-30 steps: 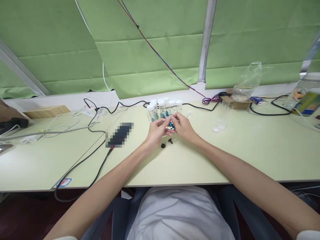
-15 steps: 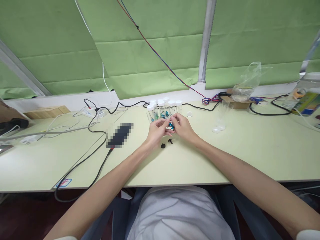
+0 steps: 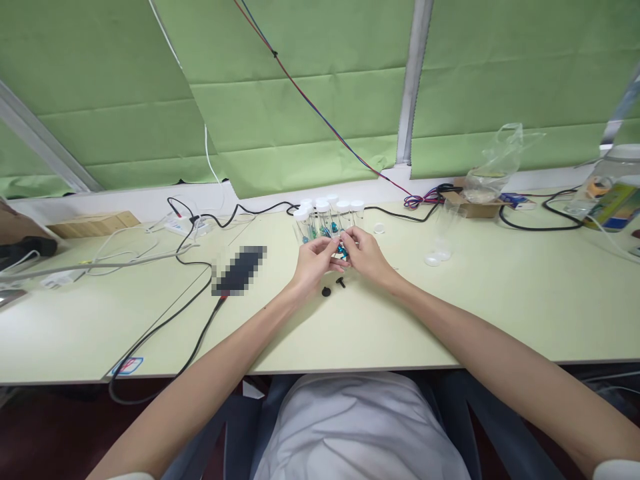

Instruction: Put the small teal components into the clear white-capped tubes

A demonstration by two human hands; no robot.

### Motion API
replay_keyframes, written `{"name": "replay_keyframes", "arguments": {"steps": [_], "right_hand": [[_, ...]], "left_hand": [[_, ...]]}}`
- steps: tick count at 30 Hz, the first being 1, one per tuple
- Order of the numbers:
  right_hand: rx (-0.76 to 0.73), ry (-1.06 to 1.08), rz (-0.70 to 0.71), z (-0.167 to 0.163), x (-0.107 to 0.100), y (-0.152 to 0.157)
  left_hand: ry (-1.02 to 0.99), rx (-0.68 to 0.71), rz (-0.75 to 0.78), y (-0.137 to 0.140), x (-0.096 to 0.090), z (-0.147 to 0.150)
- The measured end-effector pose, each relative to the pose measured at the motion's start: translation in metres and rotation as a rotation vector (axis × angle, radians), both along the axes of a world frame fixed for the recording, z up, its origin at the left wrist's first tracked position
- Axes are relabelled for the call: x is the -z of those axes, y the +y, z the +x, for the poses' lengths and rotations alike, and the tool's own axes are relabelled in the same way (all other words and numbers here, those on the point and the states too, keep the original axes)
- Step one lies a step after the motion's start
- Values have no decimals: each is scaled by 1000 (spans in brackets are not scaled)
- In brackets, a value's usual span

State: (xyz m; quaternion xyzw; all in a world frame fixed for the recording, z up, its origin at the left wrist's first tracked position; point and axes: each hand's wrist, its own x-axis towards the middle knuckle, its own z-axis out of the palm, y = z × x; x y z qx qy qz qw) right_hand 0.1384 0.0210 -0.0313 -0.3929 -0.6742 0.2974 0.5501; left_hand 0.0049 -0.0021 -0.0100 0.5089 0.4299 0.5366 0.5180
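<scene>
Because our fingers cover much of them, we see the blue pieces (image 3: 343, 252) only in part, between our hands above the surface (image 3: 370, 337). We judge them light, stiff and smooth, apt to slip away, so a fingertip hold on their edges should suit best. Our left hand (image 3: 318, 261) and right hand (image 3: 369, 255) each have the grip pinching the pieces, thumbs close together; whether a clear tube is held too, we cannot tell. Just beyond stand the capped tubes (image 3: 324, 207); on the near side lie two black screws (image 3: 326, 291). Farther right lie white lids (image 3: 433, 259). Compared with half a second ago, hardly anything differs: our hands keep nearly the same pose, and the screws lie unmoved.
</scene>
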Motion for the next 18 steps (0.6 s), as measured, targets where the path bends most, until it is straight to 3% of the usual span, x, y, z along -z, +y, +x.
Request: {"name": "replay_keyframes", "arguments": {"steps": [18], "right_hand": [[-34, 51, -62, -1, 4, 5]], "left_hand": [[9, -9, 3, -1, -1, 0]]}}
